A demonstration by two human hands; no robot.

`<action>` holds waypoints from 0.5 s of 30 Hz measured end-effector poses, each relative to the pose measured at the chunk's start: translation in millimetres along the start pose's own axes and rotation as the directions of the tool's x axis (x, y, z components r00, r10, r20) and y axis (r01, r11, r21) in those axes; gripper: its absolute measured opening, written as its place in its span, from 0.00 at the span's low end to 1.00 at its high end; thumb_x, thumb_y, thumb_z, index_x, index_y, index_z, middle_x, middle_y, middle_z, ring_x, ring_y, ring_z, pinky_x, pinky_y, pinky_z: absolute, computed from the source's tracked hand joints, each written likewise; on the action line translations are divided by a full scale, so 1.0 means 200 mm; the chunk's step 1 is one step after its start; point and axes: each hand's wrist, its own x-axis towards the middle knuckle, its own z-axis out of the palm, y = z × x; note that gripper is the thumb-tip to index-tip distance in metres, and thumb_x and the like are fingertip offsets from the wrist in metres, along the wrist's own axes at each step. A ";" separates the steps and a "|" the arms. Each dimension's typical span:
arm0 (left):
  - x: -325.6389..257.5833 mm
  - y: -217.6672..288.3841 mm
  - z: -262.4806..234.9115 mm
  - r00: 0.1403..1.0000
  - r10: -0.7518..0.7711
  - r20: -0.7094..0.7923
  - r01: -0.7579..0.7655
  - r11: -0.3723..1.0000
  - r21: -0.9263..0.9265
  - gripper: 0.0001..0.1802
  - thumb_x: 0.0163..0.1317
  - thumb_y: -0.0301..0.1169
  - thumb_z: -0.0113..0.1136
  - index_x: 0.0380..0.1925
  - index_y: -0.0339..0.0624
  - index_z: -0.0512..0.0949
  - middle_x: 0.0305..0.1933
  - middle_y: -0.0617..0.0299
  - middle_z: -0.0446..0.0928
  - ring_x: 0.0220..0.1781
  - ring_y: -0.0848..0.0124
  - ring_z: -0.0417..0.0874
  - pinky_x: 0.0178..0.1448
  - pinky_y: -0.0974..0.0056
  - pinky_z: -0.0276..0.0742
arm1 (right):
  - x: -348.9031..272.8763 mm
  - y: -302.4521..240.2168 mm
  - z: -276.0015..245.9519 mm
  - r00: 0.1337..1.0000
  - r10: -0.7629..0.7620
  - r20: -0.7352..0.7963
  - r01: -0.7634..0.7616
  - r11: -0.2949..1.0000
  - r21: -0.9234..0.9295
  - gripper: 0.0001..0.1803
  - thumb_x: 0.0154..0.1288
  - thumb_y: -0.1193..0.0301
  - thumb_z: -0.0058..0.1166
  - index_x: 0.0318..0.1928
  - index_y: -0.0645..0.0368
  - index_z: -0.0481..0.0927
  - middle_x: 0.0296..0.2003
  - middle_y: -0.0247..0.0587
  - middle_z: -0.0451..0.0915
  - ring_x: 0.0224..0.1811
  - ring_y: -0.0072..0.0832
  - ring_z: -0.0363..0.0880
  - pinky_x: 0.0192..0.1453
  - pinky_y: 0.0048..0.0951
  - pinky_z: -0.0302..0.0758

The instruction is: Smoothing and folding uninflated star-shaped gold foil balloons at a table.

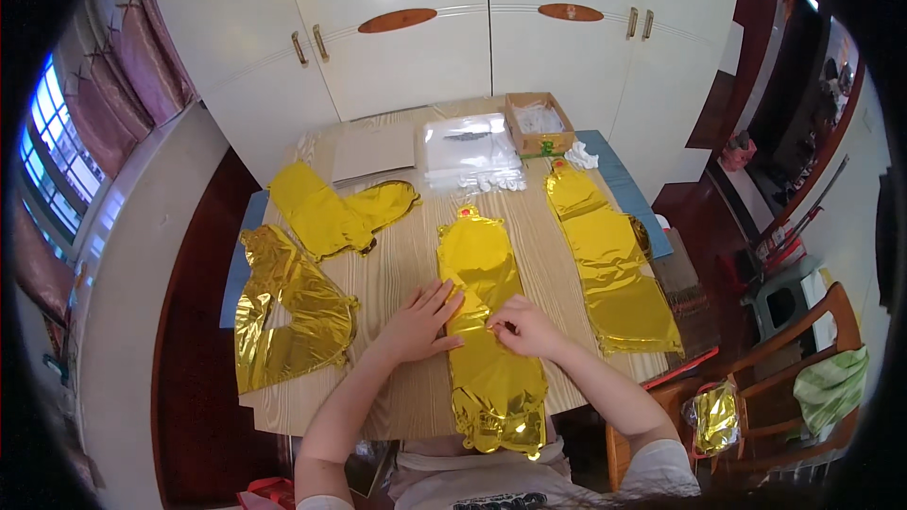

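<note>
A flat gold foil balloon [480,260], with a small red spot at its far end, lies lengthwise across the middle of the table in front of me. My left hand [421,324] rests on its left edge, fingers stretched out and apart, the fingertips on the foil. On the balloon's right half, my right hand [527,329] is closed in a pinch. What sits between thumb and fingertips is too small to make out. Another flat gold foil balloon [609,264] lies at the right, and more crumpled gold foil [293,307] lies at the left.
Further gold foil [316,212] lies at the back left. A grey flat sheet [374,152], a stack of clear plastic bags [470,146] and a cardboard box [549,144] line the wooden table's [383,269] far side. A wooden chair [756,382] holding a bagged gold packet [715,418] stands right.
</note>
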 end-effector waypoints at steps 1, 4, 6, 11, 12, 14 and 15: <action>0.00 0.00 0.00 1.000 0.004 0.003 -0.004 1.000 0.000 0.45 0.64 0.62 0.48 0.72 0.45 0.55 0.77 0.47 0.50 0.79 0.53 0.49 0.78 0.46 0.46 | 0.00 0.00 0.00 1.000 -0.004 -0.005 0.004 1.000 -0.005 0.05 0.55 0.77 0.55 0.34 0.57 0.81 0.28 0.38 0.77 0.35 0.37 0.74 0.43 0.36 0.72; 0.00 0.01 0.00 0.999 -0.003 0.046 0.004 1.000 -0.012 0.46 0.64 0.63 0.49 0.73 0.45 0.53 0.77 0.44 0.48 0.79 0.51 0.46 0.78 0.45 0.44 | 0.00 0.00 0.01 1.000 -0.009 -0.012 0.008 1.000 -0.023 0.06 0.54 0.77 0.55 0.34 0.58 0.81 0.28 0.38 0.76 0.36 0.38 0.74 0.44 0.36 0.72; 0.00 0.02 -0.01 0.999 -0.008 0.048 0.008 1.000 -0.006 0.47 0.63 0.63 0.49 0.73 0.45 0.53 0.77 0.44 0.48 0.79 0.51 0.46 0.78 0.45 0.43 | 0.00 0.00 0.01 1.000 -0.007 -0.014 0.007 0.999 -0.032 0.06 0.54 0.77 0.55 0.34 0.58 0.81 0.28 0.39 0.76 0.37 0.38 0.74 0.44 0.36 0.72; -0.02 0.03 -0.01 0.999 -0.011 0.032 0.010 1.000 0.028 0.47 0.62 0.66 0.47 0.72 0.47 0.55 0.77 0.45 0.49 0.79 0.53 0.47 0.78 0.44 0.42 | 0.00 -0.01 0.01 1.000 -0.008 -0.024 0.007 0.999 -0.046 0.06 0.53 0.77 0.55 0.33 0.58 0.81 0.29 0.39 0.76 0.37 0.39 0.73 0.44 0.36 0.72; -0.02 0.03 0.00 0.999 -0.012 0.039 0.011 0.999 0.031 0.47 0.62 0.66 0.47 0.73 0.48 0.55 0.77 0.45 0.48 0.79 0.53 0.47 0.78 0.44 0.41 | 0.00 -0.01 0.01 1.000 -0.007 -0.020 0.006 0.999 -0.049 0.06 0.53 0.77 0.54 0.33 0.58 0.81 0.29 0.39 0.76 0.36 0.39 0.73 0.44 0.36 0.72; -0.03 0.03 0.00 0.999 -0.014 0.052 0.012 0.999 0.038 0.47 0.62 0.66 0.47 0.73 0.48 0.55 0.77 0.45 0.48 0.80 0.53 0.46 0.78 0.44 0.41 | 0.00 -0.01 0.01 1.000 -0.004 -0.013 0.004 0.998 -0.056 0.06 0.52 0.77 0.54 0.33 0.59 0.81 0.29 0.39 0.76 0.36 0.39 0.73 0.44 0.36 0.72; -0.03 0.03 0.00 0.998 -0.012 0.057 0.010 0.999 0.037 0.48 0.61 0.67 0.47 0.73 0.49 0.54 0.77 0.45 0.48 0.80 0.53 0.46 0.78 0.44 0.41 | 0.00 -0.01 0.01 1.000 -0.006 -0.011 0.005 0.998 -0.058 0.06 0.52 0.77 0.55 0.33 0.59 0.81 0.28 0.39 0.76 0.36 0.39 0.73 0.44 0.36 0.72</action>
